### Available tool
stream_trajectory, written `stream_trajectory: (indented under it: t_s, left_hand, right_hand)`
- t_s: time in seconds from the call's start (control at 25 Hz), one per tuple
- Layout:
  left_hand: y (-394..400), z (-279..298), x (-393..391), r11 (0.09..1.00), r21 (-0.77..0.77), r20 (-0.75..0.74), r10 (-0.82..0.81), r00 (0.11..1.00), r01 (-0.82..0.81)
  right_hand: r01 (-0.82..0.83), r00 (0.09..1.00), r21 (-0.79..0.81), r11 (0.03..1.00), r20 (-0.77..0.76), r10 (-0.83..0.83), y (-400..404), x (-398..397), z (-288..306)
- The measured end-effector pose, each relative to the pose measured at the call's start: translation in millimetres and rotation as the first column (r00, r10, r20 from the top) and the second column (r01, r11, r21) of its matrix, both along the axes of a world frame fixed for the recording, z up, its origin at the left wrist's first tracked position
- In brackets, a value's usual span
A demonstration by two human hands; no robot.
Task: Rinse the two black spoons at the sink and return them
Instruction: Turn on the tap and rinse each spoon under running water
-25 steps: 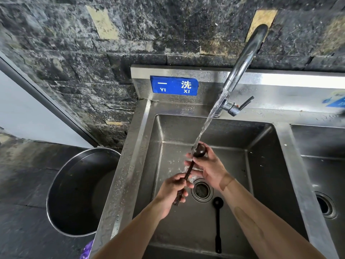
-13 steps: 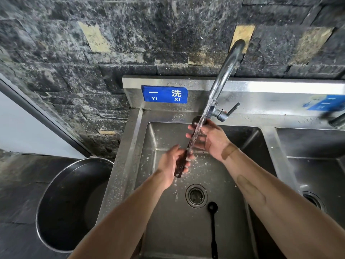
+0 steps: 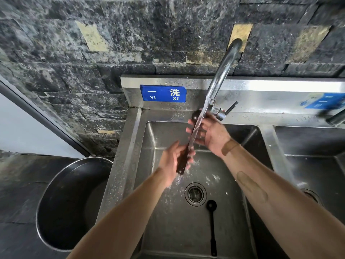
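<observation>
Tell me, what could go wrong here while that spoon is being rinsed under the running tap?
The held spoon is wet, and the left hand grips only its handle end, so it might slip into the sink. Water from the faucet runs down the handle and already spatters the basin, so it may splash further. The second spoon lies beside the open drain, where dirty runoff could reach it.

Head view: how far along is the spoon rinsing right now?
Done: nothing visibly finished or returned. In hand: one black spoon is under the running faucet, its handle gripped by the left hand, the right hand touching it near the bowl. Left: the second spoon lies on the sink floor by the drain, not picked up; then both go back.
</observation>
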State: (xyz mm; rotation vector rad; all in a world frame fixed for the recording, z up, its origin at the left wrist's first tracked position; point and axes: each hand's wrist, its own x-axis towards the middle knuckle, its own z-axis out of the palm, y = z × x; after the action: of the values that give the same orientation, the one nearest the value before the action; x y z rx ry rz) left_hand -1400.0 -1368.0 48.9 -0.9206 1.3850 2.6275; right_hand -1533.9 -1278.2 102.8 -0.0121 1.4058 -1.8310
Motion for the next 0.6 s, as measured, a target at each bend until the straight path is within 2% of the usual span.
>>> stream_trajectory:
  t_s: [0.32,0.6]
  left_hand:
    - [5.7,-54.7,90.1,1.000,0.016,0.176,0.017,0.984,-0.020]
    - [18.9,-84.9,119.1,0.995,0.099,0.347,-0.024,0.937,-0.011]
  right_hand:
    - [-0.109,0.973,0.005,0.994,0.204,0.106,15.1,72.6,-64.3]
    - [-0.107,0.926,0.058,0.993,0.370,0.079,31.9,101.5,-120.0]
